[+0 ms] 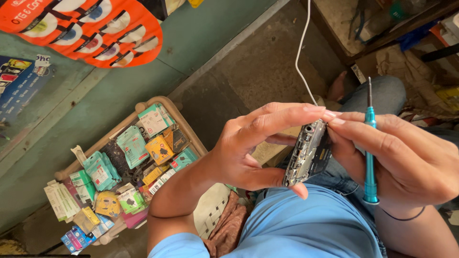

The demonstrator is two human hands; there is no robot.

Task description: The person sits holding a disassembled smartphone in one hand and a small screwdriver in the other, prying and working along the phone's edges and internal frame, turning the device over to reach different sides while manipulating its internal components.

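Left hand (248,148) curled around an opened phone body (308,154), thumb under the lower end, fingers over the top end; the phone is turned edge-on to the camera, inner parts and metal frame showing, held above the lap. Right hand (406,160) touches the phone's upper right edge with fingertips and at the same time pinches a teal-handled screwdriver (370,148) against the palm, shaft pointing up, tip clear of the phone. Both hands closed on their things. A thin black band sits around the right wrist. Below: light blue shirt (306,224), jeans on the knee (382,95) behind the screwdriver. A white cable (301,52) runs down from the top edge and passes behind the left fingers. Left of the arm, on the concrete floor, a plastic basket (158,102) full of small packaged accessories in teal, yellow and white, some spilling out at its lower end. Orange blister card of accessories (95,28) on the green wall upper left. Brown cloth (229,224) near the left elbow. Clutter upper right, too blurred to name.
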